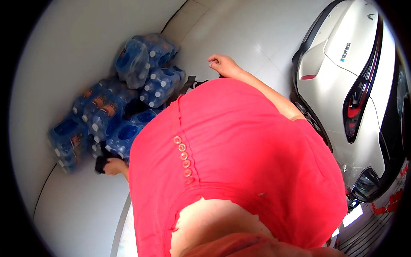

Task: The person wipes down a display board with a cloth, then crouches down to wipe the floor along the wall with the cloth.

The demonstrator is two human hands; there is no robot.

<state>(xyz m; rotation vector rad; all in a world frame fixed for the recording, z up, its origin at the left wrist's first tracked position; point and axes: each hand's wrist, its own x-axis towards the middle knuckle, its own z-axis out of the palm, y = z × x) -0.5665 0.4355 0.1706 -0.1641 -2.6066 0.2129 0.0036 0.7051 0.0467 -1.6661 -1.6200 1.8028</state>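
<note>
My left hand [113, 166] is closed around a black object [101, 163] with a narrow dark strip rising from it. Its exact kind is too blurred to tell. Just above that hand lie shrink-wrapped packs of bottles [122, 135] with white caps and blue film. On the far side, my right hand [225, 65] hangs over the tiled floor with its fingers curled in, and no object shows in it. Some black and white items [195, 82] show between the bottle packs and the front of my red shirt [231, 128], partly hidden by it.
More bottle packs [147, 55] are piled against the pale wall [77, 51]. To the right stands a white vehicle [329, 60] with a red tail light and dark trim. Light tiles [244, 25] cover the floor. A dark grooved surface [368, 235] shows at the lower right.
</note>
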